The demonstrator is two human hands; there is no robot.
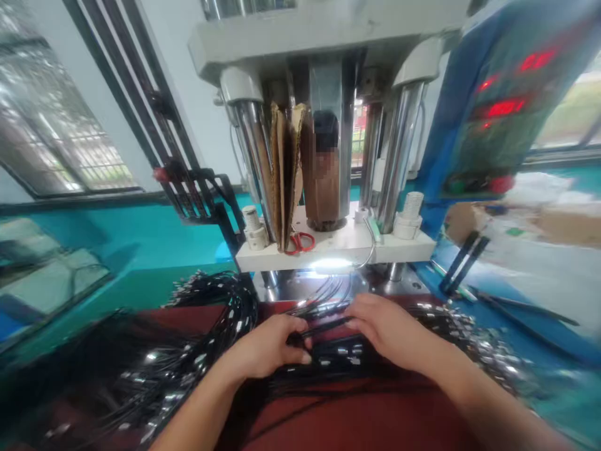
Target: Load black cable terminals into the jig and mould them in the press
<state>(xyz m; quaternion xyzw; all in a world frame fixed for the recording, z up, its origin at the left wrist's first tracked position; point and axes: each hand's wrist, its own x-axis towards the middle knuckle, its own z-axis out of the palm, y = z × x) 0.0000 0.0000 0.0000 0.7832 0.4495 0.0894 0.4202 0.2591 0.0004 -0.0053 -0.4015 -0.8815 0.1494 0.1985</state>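
A bundle of thin black cables (pixel 340 352) with small bright patches lies across the dark red worktop (pixel 361 419) in front of a press. My left hand (pixel 270 347) is closed around black cables at the bundle's left side, thumb and fingers curled. At the far edge of the bundle, my right hand (pixel 385 326) pinches dark cable strands, its fingertips partly hidden. Between the hands and the press, several thin cable ends (pixel 323 294) run toward the lit metal plate (pixel 300 285).
More black cables (pixel 173 369) heap at the left, and another bundle (pixel 462 329) lies at the right. Above stands the press (pixel 328 37), with cardboard (pixel 284 175), red-handled scissors (pixel 300 242) and a lamp (pixel 331 267). A blue control box (pixel 498 119) shows red digits.
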